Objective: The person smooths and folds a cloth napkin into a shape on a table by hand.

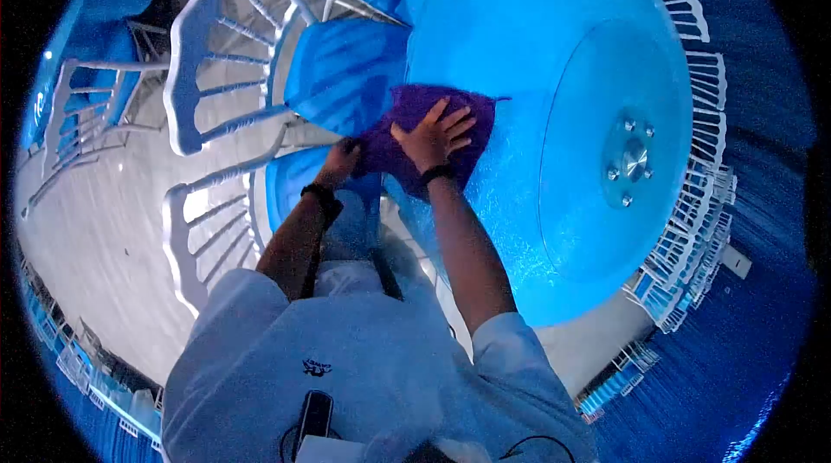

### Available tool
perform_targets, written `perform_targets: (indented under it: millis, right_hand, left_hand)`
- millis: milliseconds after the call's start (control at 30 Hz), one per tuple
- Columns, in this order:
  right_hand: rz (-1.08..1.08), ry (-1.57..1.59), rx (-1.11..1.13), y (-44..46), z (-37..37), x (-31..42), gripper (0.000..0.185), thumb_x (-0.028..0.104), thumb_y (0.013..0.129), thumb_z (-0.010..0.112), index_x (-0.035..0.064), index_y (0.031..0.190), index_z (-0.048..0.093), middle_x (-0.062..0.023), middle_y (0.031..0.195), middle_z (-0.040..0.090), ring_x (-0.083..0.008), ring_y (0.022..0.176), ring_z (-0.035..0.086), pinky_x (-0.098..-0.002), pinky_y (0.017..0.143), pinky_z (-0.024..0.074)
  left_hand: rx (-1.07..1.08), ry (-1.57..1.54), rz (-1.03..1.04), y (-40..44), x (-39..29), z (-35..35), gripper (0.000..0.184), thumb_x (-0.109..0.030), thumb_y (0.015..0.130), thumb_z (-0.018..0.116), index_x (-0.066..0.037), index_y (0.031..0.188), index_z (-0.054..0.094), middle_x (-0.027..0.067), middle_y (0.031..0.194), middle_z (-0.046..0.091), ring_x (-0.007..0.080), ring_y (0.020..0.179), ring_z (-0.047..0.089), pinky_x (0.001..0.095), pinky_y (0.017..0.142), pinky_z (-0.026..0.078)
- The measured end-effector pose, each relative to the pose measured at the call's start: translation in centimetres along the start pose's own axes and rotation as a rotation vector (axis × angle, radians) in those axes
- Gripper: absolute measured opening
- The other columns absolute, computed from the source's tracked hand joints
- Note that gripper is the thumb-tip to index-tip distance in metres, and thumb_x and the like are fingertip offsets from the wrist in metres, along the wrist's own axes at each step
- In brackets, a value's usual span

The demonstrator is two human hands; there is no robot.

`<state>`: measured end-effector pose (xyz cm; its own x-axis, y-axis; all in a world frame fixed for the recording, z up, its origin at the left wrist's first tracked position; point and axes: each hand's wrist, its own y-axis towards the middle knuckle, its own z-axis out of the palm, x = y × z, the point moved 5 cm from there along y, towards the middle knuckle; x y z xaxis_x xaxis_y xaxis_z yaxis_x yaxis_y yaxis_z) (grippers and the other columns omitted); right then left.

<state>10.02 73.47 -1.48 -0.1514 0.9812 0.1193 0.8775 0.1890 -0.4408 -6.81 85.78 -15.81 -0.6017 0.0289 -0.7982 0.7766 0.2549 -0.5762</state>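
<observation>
A purple cloth point(472, 151) lies spread over the near edge of a round table point(502, 39) that looks blue in this light. Flat on the cloth rests my right hand point(428, 138), its fingers spread apart. My left hand point(340, 162) is closed at the cloth's left end, beyond the table edge and above a chair. The fingertips of that hand are partly hidden in shadow. A dark band circles each wrist.
On the table sits a clear round turntable point(576, 203) with a metal hub point(634, 158). White spindle-backed chairs point(184, 73) with blue seats point(342, 69) stand close on the left. More white chairs point(710, 99) line the far side. Pale floor point(112, 229) shows at left.
</observation>
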Motion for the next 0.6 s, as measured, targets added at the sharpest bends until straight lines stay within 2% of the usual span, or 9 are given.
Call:
perform_targets:
  millis: [33,133,167,333,400,433,467,533,600]
  right_hand:
    - [0.005,-0.002,-0.041,0.9,-0.2,0.6,0.122,0.065,0.061,0.068,0.0048,0.144,0.001,-0.0353,0.143,-0.013,-0.0563,0.130,-0.013,-0.0729,0.097,0.0005]
    - [0.017,0.009,-0.040,2.7,-1.1,1.9,0.123,0.065,0.060,0.068,0.0056,0.144,0.000,-0.0354,0.143,-0.014,-0.0561,0.130,-0.014,-0.0733,0.096,0.0008]
    - [0.030,0.025,-0.005,2.4,-1.5,1.8,0.124,0.066,0.060,0.068,0.0062,0.144,-0.001,-0.0352,0.143,-0.015,-0.0560,0.130,-0.015,-0.0734,0.096,0.0007]
    - [0.014,0.064,0.034,2.1,-1.9,0.7,0.126,0.070,0.059,0.066,0.0102,0.145,-0.003,-0.0318,0.144,-0.017,-0.0505,0.132,-0.018,-0.0693,0.100,-0.0010]
    - [-0.213,0.060,-0.017,0.9,-1.8,-1.0,0.117,0.070,0.063,0.063,0.0142,0.146,0.002,-0.0263,0.148,-0.011,-0.0433,0.136,-0.014,-0.0631,0.104,0.0009]
    - [-0.286,0.083,-0.030,0.6,-1.7,-2.8,0.101,0.067,0.072,0.058,0.0193,0.147,0.011,-0.0191,0.151,-0.006,-0.0367,0.139,-0.009,-0.0564,0.108,0.0035]
    - [-0.263,0.092,-0.042,-0.2,-1.2,-4.9,0.101,0.067,0.072,0.058,0.0193,0.147,0.011,-0.0191,0.151,-0.006,-0.0367,0.139,-0.009,-0.0564,0.108,0.0035]
    - [-0.401,0.104,0.039,0.2,0.4,-7.8,0.092,0.067,0.074,0.055,0.0250,0.146,0.016,-0.0173,0.152,-0.001,-0.0402,0.139,0.000,-0.0607,0.106,0.0115]
    - [-0.375,0.151,0.050,-2.1,1.1,-10.6,0.085,0.063,0.077,0.055,0.0286,0.145,0.017,-0.0145,0.153,0.000,-0.0379,0.139,0.000,-0.0598,0.107,0.0115]
  left_hand:
    - [-0.041,-0.259,0.025,-0.2,-2.1,-0.7,0.026,-0.018,0.091,0.050,0.003,0.104,0.056,0.0109,0.091,0.063,0.0163,0.082,0.056,0.0340,0.074,0.047]
    - [-0.070,-0.112,0.001,0.9,-5.6,-2.7,0.024,-0.018,0.090,0.052,0.002,0.102,0.056,0.0068,0.086,0.061,0.0127,0.076,0.054,0.0310,0.066,0.046]
    - [0.021,-0.336,0.031,1.7,-3.9,-2.4,0.022,-0.017,0.089,0.053,0.002,0.099,0.057,0.0044,0.080,0.060,0.0112,0.070,0.052,0.0297,0.061,0.044]
    - [0.093,-0.223,-0.023,-0.7,-5.1,-3.1,0.020,-0.017,0.089,0.053,0.002,0.096,0.057,0.0048,0.075,0.059,0.0120,0.068,0.052,0.0307,0.059,0.044]
    - [0.161,-0.304,0.043,-2.6,-3.9,-2.5,0.022,-0.018,0.090,0.053,0.002,0.096,0.058,0.0062,0.076,0.061,0.0128,0.070,0.055,0.0315,0.060,0.045]
    - [0.113,-0.275,-0.003,-5.4,-6.9,-2.5,0.024,-0.020,0.090,0.053,0.002,0.096,0.058,0.0049,0.076,0.060,0.0128,0.068,0.054,0.0311,0.058,0.044]
    - [0.135,-0.261,0.004,-6.3,-4.9,-1.5,0.024,-0.020,0.090,0.053,0.002,0.096,0.058,0.0049,0.076,0.060,0.0128,0.068,0.054,0.0311,0.058,0.044]
    - [0.142,-0.074,0.281,-4.6,-0.6,0.4,0.024,-0.021,0.091,0.053,0.002,0.097,0.058,0.0025,0.075,0.059,0.0123,0.067,0.053,0.0289,0.057,0.043]
    - [0.324,-0.124,0.220,-6.6,1.4,2.5,0.025,-0.020,0.091,0.052,0.001,0.101,0.059,0.0039,0.081,0.060,0.0137,0.072,0.054,0.0288,0.062,0.045]
